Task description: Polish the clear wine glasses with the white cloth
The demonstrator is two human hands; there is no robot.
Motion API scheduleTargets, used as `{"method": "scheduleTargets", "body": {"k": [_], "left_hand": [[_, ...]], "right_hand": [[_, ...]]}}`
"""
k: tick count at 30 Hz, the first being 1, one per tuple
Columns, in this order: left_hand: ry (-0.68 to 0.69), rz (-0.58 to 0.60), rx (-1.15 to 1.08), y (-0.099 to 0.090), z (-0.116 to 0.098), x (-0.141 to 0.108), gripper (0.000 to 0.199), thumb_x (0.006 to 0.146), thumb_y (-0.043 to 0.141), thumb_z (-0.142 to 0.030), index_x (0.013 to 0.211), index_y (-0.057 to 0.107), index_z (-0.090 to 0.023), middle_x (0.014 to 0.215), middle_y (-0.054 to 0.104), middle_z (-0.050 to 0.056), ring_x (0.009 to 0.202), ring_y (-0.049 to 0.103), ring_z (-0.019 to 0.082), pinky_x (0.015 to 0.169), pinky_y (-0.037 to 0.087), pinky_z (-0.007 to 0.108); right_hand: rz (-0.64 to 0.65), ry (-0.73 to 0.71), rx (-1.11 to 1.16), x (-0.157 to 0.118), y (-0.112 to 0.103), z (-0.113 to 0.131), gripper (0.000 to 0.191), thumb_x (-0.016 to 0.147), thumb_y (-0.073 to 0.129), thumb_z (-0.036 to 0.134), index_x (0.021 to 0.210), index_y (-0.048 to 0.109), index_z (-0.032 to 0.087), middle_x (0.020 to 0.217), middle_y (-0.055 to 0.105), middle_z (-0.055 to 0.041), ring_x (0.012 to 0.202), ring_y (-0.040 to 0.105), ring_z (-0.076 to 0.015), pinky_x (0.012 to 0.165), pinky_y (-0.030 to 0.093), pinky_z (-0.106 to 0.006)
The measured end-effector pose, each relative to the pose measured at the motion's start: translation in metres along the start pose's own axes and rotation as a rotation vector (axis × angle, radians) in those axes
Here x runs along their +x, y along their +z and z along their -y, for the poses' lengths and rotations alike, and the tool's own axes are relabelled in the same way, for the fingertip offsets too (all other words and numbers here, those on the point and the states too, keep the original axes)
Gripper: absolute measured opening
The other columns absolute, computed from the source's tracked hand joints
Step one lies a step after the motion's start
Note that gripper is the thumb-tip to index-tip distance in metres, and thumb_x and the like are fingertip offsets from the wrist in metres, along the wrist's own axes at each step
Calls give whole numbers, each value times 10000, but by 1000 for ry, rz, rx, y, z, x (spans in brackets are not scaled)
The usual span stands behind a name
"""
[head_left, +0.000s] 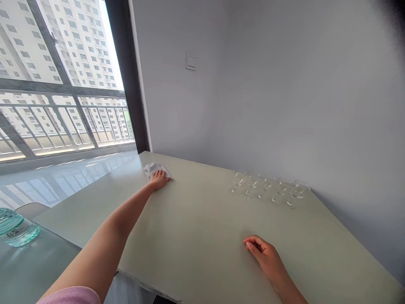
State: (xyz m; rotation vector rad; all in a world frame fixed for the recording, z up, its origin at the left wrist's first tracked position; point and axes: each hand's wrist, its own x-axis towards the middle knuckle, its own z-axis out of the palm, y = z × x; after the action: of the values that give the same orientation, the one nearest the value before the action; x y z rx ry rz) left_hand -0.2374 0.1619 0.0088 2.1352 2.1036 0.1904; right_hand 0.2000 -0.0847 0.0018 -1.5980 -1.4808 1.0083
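Observation:
My left hand point(159, 180) reaches far out over the pale tabletop point(196, 215) and lies flat on a white cloth point(151, 168), fingers spread. Part of the cloth is hidden beneath the palm. Nearer the front, my right hand point(264, 254) rests on or just over the tabletop, fingers loosely curled in toward the thumb. Nothing shows between those fingers. Beyond it, several clear stemmed glasses point(268, 185) stand upright in a row by the wall.
A grey wall point(284, 93) borders the table's back and right. At the left, a clear water bottle point(22, 230) stands on a lower glossy surface point(41, 270). A large window point(63, 84) with a railing is at the far left. The table's front edge point(142, 285) looks rough.

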Motion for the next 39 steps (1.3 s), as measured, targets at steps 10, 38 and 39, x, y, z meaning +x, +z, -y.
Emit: {"method": "scheduleTargets", "body": {"k": [10,38,39], "left_hand": [[-223,-14,154,-16,113,-99,715,821,198,-558,1349,238,-77,1438,149,152,1323,87,280,1035,109,424],[381,-335,-1147,37,-164,-226,299,819,464,-340,1097,451,-229,1122,497,59,1098,445,206,930,362,371],[330,-330,-1178,37,-162,-224,306,813,473,-344,1097,444,-234,1119,493,57,1092,447,202,925,363,366]], "right_hand": [[44,40,159,-4,-1,9,304,693,554,495,739,639,207,793,628,-50,780,559,-198,709,430,-286],[278,-551,-642,-7,104,62,705,796,449,495,1330,287,64,1437,152,-181,1325,61,-301,1060,155,-456],[317,-550,-684,-4,107,59,767,789,433,541,1346,249,47,1441,126,-190,1326,28,-305,1066,124,-460]]}}
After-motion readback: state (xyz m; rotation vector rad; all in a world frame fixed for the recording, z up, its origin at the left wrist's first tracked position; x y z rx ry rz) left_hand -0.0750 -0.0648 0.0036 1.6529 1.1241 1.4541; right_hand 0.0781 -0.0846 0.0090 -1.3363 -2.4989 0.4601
